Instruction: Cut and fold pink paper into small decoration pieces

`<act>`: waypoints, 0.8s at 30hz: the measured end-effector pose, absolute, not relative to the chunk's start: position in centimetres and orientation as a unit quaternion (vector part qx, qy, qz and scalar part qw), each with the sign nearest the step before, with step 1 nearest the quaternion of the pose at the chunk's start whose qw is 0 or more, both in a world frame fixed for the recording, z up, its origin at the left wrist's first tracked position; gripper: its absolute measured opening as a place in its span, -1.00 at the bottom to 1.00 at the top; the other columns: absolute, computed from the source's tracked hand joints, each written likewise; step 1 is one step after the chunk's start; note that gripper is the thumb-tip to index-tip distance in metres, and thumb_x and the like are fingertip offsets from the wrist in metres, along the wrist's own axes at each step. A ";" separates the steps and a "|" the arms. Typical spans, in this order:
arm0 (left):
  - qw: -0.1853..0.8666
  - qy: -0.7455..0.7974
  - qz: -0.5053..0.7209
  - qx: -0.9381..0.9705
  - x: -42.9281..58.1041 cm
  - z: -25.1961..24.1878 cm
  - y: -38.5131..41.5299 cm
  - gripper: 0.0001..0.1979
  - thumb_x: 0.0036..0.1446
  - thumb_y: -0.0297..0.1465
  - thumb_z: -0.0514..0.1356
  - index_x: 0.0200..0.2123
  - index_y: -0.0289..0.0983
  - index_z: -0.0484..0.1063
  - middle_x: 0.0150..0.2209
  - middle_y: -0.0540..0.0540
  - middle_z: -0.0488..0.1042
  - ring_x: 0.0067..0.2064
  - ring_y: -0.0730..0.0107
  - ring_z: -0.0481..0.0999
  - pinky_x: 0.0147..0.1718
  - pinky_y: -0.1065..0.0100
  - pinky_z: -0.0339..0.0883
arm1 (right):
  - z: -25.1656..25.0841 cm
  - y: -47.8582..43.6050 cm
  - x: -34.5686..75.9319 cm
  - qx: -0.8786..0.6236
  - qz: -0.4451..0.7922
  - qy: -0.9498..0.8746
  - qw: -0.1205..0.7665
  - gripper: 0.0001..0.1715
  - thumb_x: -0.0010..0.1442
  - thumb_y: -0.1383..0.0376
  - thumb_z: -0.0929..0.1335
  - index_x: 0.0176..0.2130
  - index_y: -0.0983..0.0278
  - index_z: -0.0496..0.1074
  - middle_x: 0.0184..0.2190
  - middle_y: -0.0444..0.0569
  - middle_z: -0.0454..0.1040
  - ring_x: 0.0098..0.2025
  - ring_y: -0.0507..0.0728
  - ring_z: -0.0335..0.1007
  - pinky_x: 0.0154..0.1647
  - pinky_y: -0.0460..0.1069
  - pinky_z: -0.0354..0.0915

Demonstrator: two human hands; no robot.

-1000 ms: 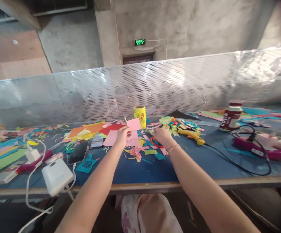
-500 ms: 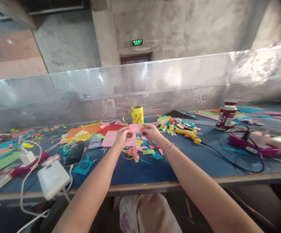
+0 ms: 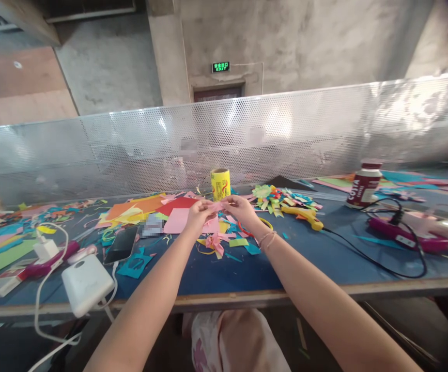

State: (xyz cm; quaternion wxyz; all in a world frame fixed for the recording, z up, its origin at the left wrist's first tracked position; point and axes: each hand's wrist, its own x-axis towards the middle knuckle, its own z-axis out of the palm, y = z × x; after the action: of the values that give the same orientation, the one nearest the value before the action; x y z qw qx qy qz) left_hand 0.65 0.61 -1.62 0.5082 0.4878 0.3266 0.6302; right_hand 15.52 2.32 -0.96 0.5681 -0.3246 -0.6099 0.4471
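Note:
Both my hands hold one small pink paper piece (image 3: 215, 206) just above the blue table (image 3: 224, 274). My left hand (image 3: 197, 216) pinches its left end, my right hand (image 3: 239, 208) pinches its right end, and the paper looks folded narrow between them. Under the hands lie pink sheets (image 3: 177, 221), paper scraps, a pink paper bow (image 3: 214, 243) and red-handled scissors (image 3: 247, 231). A yellow roll (image 3: 221, 184) stands just behind my hands.
A black phone (image 3: 122, 244), a white charger box (image 3: 87, 283) with cables and coloured sheets lie at the left. A yellow glue gun (image 3: 302, 214), a brown bottle (image 3: 364, 184), a magenta power strip (image 3: 405, 234) and a black cord sit at the right. A perforated metal screen (image 3: 286, 129) backs the table.
My right hand left the scissors and came over to the pink paper. The paper, first held up flat by my left hand, is now lowered and pinched narrow between both hands.

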 end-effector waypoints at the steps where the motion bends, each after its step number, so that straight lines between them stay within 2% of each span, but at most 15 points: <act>1: 0.502 0.329 0.630 0.492 0.7 -1.7 0.6 -0.74 -0.23 -0.45 0.31 -0.37 -0.31 0.38 -0.48 -0.02 0.47 -0.46 0.48 0.47 -0.37 0.38 0.36 | -0.9 2.2 15.4 -0.327 0.433 -0.615 0.573 -0.84 -0.10 0.36 0.38 -0.38 0.30 0.38 -0.48 -0.13 0.41 -0.48 -0.02 0.38 -0.35 -0.07 0.38; 5: 0.503 0.339 0.629 0.487 0.6 -1.7 0.6 -0.69 -0.21 -0.40 0.32 -0.32 -0.33 0.40 -0.47 -0.06 0.48 -0.47 0.46 0.48 -0.37 0.36 0.37 | -0.9 2.2 15.3 -0.322 0.420 -0.611 0.588 -0.74 -0.08 0.38 0.37 -0.29 0.27 0.35 -0.55 -0.22 0.35 -0.51 -0.02 0.38 -0.37 -0.06 0.39; 12: 0.503 0.335 0.634 0.483 0.6 -1.8 0.6 -0.76 -0.19 -0.37 0.32 -0.40 -0.35 0.43 -0.50 -0.07 0.49 -0.47 0.44 0.49 -0.34 0.33 0.38 | -0.9 2.4 15.2 -0.344 0.416 -0.604 0.587 -0.82 -0.04 0.35 0.35 -0.33 0.29 0.34 -0.58 -0.19 0.36 -0.52 0.01 0.39 -0.37 -0.02 0.40; 18: 0.526 0.329 0.631 0.466 0.6 -1.6 0.4 -0.81 -0.18 -0.42 0.31 -0.43 -0.36 0.43 -0.49 -0.07 0.49 -0.45 0.44 0.49 -0.26 0.30 0.36 | -0.8 2.2 15.1 -0.335 0.411 -0.607 0.592 -0.80 -0.09 0.34 0.38 -0.36 0.30 0.34 -0.59 -0.22 0.32 -0.52 -0.01 0.36 -0.35 -0.03 0.39; 24: 0.537 0.335 0.629 0.451 0.5 -1.3 0.4 -0.83 -0.18 -0.45 0.31 -0.45 -0.37 0.43 -0.51 -0.07 0.48 -0.46 0.45 0.49 -0.26 0.31 0.36 | -0.9 2.3 15.2 -0.333 0.394 -0.623 0.588 -0.78 -0.11 0.32 0.38 -0.37 0.28 0.34 -0.60 -0.23 0.31 -0.51 -0.01 0.33 -0.35 -0.03 0.38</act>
State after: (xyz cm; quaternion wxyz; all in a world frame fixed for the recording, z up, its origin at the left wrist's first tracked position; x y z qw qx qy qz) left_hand 0.54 0.36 -1.33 0.5367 0.4514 0.3351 0.6292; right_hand 15.19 2.30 -0.94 0.5884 -0.3327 -0.6228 0.3939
